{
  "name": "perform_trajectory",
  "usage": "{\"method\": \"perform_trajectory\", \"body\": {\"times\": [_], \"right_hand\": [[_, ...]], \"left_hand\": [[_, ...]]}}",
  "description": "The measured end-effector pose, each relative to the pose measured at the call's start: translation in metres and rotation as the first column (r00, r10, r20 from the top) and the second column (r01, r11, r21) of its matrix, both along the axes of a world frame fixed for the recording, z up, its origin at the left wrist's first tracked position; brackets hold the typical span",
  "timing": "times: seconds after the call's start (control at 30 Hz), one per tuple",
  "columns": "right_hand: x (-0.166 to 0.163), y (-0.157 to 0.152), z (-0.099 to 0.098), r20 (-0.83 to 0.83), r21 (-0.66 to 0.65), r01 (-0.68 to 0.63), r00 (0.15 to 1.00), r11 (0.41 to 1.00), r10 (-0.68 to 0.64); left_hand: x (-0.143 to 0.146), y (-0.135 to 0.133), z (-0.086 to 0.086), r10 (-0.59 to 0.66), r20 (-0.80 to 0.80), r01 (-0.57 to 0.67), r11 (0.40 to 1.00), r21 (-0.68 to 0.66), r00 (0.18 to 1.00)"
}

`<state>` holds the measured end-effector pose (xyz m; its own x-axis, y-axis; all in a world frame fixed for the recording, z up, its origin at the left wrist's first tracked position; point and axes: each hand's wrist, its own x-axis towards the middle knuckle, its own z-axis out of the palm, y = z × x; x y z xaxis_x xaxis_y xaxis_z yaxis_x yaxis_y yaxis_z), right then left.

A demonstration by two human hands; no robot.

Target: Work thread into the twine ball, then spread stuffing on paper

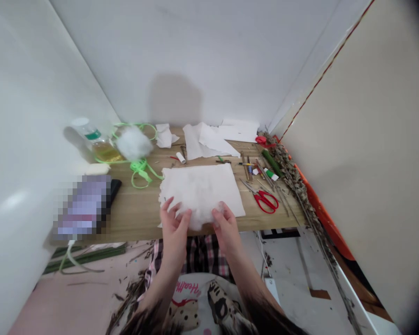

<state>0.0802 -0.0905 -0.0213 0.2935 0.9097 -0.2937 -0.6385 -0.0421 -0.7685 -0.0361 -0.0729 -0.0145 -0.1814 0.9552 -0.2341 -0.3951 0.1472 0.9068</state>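
A white sheet of paper (202, 184) lies on the wooden table (136, 211) with a tuft of white cotton (199, 215) at its near edge. My left hand (174, 221) grips the left side of the cotton with its fingers curled. My right hand (225, 221) pinches the right side of the same tuft. Both hands rest at the table's front edge.
Red scissors (265, 200), sticks and a green tube (271, 162) lie at the right. A second cotton ball (134, 142), green ribbon (141, 170) and a bottle (96, 139) stand at the back left, near a dark device (85, 204). Paper scraps (209, 139) lie behind. Twigs (300, 186) line the right edge.
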Motion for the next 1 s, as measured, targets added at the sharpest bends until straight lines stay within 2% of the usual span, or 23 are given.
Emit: {"method": "perform_trajectory", "body": {"times": [0.1,0.2,0.27,0.4,0.57,0.73,0.9,1.0], "right_hand": [[0.002,0.000,-0.002,0.106,0.034,-0.050,0.993,0.998,0.046],[0.004,0.001,-0.003,0.190,0.033,-0.095,0.978,0.995,0.087],[0.004,0.002,-0.002,0.232,0.026,-0.112,0.967,0.993,0.103],[0.004,0.002,0.000,0.289,0.014,-0.132,0.949,0.991,0.122],[0.004,-0.001,0.005,0.395,-0.012,-0.227,0.894,0.974,0.213],[0.008,-0.001,0.008,0.489,-0.028,-0.238,0.844,0.971,0.221],[0.012,0.001,0.009,0.527,-0.024,-0.170,0.835,0.985,0.157],[0.011,0.001,0.009,0.546,-0.025,-0.172,0.823,0.985,0.157]], "left_hand": [[-0.003,-0.001,-0.001,0.017,-0.162,-0.001,0.995,0.098,0.987],[-0.006,-0.002,-0.004,-0.103,-0.236,0.129,0.987,0.098,0.966],[-0.006,-0.002,-0.007,-0.141,-0.251,0.174,0.978,0.116,0.958],[-0.004,-0.002,-0.009,-0.139,-0.231,0.170,0.978,0.118,0.963],[-0.005,-0.001,-0.001,-0.104,-0.240,0.133,0.985,0.108,0.965],[-0.011,0.001,0.003,-0.327,-0.070,0.324,0.945,-0.055,0.942],[-0.014,0.002,0.005,-0.430,-0.073,0.424,0.902,-0.082,0.900],[-0.013,0.002,0.005,-0.481,-0.096,0.474,0.876,-0.089,0.871]]}}
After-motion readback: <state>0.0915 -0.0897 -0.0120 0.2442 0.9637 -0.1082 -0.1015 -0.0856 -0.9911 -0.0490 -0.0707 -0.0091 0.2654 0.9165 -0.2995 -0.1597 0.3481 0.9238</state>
